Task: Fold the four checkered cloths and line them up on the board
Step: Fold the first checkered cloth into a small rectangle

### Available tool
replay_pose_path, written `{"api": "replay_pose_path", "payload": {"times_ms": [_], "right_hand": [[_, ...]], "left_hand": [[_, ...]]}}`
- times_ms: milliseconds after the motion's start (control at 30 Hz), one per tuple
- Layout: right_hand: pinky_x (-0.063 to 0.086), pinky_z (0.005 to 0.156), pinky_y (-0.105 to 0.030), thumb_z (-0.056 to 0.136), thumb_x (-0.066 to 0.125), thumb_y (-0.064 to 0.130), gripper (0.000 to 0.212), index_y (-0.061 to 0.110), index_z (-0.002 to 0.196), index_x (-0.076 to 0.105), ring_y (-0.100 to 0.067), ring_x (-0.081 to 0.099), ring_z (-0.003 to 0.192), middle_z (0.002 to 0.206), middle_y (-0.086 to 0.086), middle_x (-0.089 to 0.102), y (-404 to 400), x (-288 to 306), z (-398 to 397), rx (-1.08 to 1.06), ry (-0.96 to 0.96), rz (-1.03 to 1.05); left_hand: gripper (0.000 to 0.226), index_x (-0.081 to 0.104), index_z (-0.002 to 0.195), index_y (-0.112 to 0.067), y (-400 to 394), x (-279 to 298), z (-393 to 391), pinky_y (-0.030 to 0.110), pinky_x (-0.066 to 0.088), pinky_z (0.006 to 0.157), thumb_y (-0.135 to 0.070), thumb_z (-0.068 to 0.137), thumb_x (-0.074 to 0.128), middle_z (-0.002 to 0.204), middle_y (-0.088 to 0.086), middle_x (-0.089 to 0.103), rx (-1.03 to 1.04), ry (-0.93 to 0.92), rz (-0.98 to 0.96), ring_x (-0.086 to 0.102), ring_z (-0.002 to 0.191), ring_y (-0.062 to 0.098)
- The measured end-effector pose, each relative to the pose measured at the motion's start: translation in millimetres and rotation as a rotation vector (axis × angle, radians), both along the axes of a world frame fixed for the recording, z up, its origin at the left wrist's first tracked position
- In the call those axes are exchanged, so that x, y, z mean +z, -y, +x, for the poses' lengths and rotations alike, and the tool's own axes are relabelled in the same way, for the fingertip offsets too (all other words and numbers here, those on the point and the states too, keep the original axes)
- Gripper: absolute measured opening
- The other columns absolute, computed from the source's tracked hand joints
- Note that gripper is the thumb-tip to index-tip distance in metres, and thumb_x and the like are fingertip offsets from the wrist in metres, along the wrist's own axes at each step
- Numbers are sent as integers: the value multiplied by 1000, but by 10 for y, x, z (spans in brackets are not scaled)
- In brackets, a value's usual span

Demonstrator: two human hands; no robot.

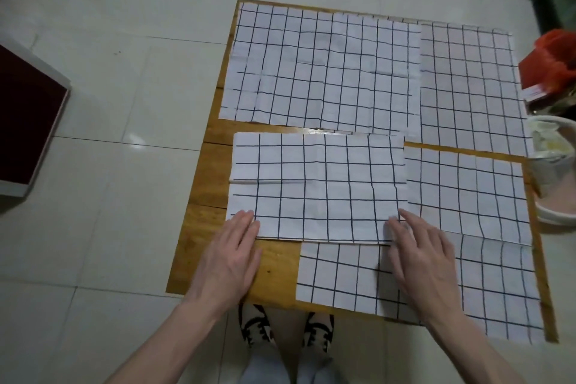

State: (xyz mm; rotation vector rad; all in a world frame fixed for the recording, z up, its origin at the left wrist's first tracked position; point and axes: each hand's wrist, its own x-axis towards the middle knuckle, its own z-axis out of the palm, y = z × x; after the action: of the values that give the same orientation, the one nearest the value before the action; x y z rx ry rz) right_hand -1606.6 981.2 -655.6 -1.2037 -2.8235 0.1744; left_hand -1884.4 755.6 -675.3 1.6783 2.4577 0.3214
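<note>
Several white cloths with a dark grid lie on a wooden board (274, 271) on the floor. A folded cloth (318, 187) sits in the near middle of the board. My left hand (230, 262) lies flat, its fingertips touching that cloth's near left corner. My right hand (424, 262) lies flat with its fingertips on the near right corner. A larger cloth (324, 68) covers the far part of the board. Another cloth (470, 87) lies at the far right, partly under it. A spread cloth (467, 227) lies at the near right under my right hand.
A pale bucket (554, 165) stands off the board's right edge, with a red bag (551, 62) behind it. A dark red panel with a white frame (28, 115) lies on the tiled floor at left. My feet (286, 330) are at the board's near edge.
</note>
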Motion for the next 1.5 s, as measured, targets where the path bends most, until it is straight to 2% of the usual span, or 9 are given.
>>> {"api": "replay_pose_path", "payload": {"times_ms": [67,133,233,467,700,933,1200,1400,1500], "right_hand": [[32,120,-52,103,39,27,52,9,150,51,-30,42,148,160,-13,44,210,19,-199,27,-42,-42],[22,126,-49,108,32,33,58,13,162,32,-24,23,159,171,-8,26,461,-9,-423,122,-35,-116],[16,126,-45,112,26,42,61,17,167,16,-18,10,161,175,-1,10,779,-132,-662,260,6,-169],[17,125,-47,109,20,62,75,14,166,16,-18,7,161,175,-3,7,907,-376,-641,240,121,-228],[13,126,-46,109,18,62,75,15,167,12,-17,5,161,176,-1,4,767,-357,-424,189,165,-234],[7,128,-45,108,13,62,74,18,167,5,-15,1,161,176,3,-1,567,-324,-133,31,172,-279],[-10,129,-40,102,-1,72,81,23,165,-12,-10,-14,159,173,9,-19,375,-296,194,-158,193,-325],[-12,128,-37,101,-1,73,82,22,165,-14,-10,-18,158,172,8,-21,376,-298,181,-168,197,-324],[-11,128,-37,102,0,71,80,23,166,-7,-9,-14,159,174,8,-15,377,-277,157,-172,178,-307]], "left_hand": [[62,42,157,-7,-59,-26,191,47,32,126,-43,107,36,163,14,42,-15,-23,-39,38,153,28],[68,26,165,-10,-151,-77,411,47,21,128,-47,109,31,172,13,25,-54,-21,-70,22,160,27],[72,17,167,-8,-287,-151,675,48,15,127,-47,108,29,176,13,10,-93,-29,-137,10,163,27],[79,12,168,-10,-267,-311,754,48,16,125,-47,102,35,177,10,4,-93,-10,-237,8,163,25],[77,7,168,-12,-188,-292,606,45,12,128,-58,110,27,177,7,2,-81,-11,-247,3,163,21],[79,7,168,-11,-47,-302,398,44,14,127,-61,110,24,177,7,3,-70,-27,-250,4,163,21],[81,5,168,-9,103,-302,223,42,8,128,-63,109,19,177,11,4,58,-53,-270,0,163,21],[84,3,168,-8,105,-320,251,43,8,128,-64,108,22,177,12,1,84,-51,-278,0,163,23],[86,2,168,-8,90,-315,271,44,9,128,-66,107,24,177,11,-1,93,-47,-276,0,163,23]]}}
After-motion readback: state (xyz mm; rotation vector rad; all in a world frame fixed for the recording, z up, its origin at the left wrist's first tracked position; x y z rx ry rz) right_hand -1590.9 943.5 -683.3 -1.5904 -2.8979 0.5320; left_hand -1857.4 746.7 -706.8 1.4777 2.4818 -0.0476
